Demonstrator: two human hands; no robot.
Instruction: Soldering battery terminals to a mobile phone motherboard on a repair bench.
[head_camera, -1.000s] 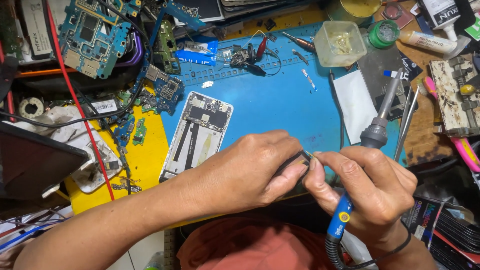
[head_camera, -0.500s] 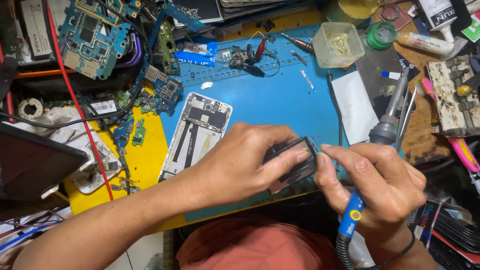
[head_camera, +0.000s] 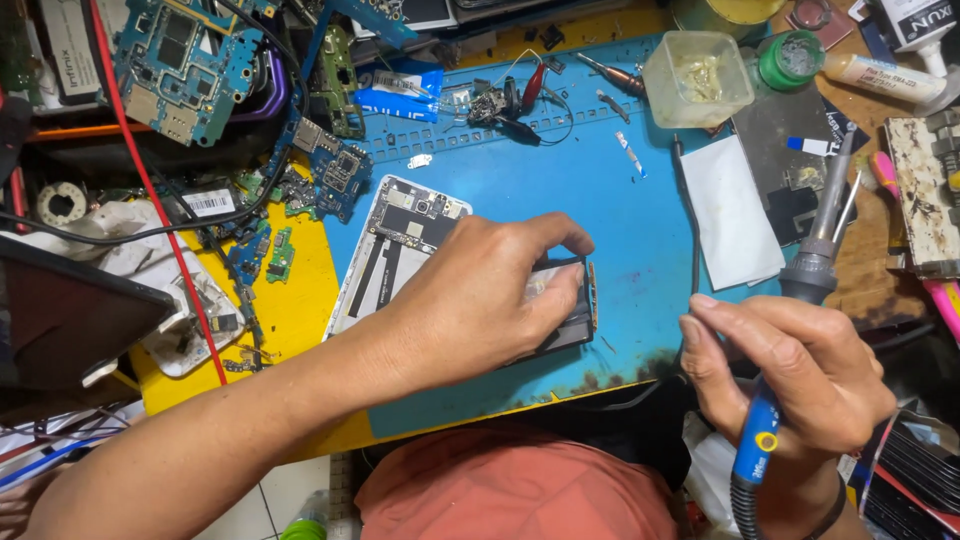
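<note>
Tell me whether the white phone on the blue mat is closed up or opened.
Opened: the white phone lies with its back cover off, its internal parts and black strips exposed, beside the left hand.

A small dark phone part (head_camera: 565, 315) lies flat on the blue mat (head_camera: 600, 200). It is shaped like a box with a thin edge on its right side. The left hand (head_camera: 480, 300) covers most of it and presses it down with its fingers (head_camera: 560, 240). The soldering iron (head_camera: 795, 330) has a blue handle, a grey middle and a thin metal tip that points up and away. The right hand (head_camera: 790, 375) grips it like a pen, off to the right of the dark part, not touching it.
</note>
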